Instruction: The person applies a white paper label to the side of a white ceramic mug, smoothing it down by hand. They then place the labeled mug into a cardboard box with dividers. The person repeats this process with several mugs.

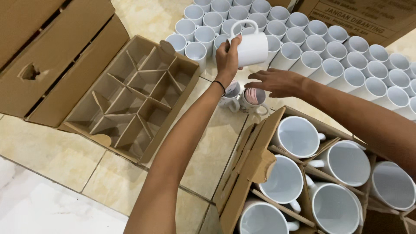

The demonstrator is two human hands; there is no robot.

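Observation:
My left hand (226, 58) grips a plain white mug (250, 45) by its side, held tilted above the rows of white mugs (329, 65) standing on the tiled floor. My right hand (277, 82) reaches in from the right, fingers spread, palm down, hovering over two mugs with pinkish insides (253, 97) that stand on the floor just below my left wrist. It holds nothing.
An empty cardboard box with dividers (134, 97) lies at left. A second divided box (312, 173) at lower right holds several white mugs. Closed cartons sit at top left (47, 56) and top right (359, 17). Beige floor tiles (208, 151) lie between.

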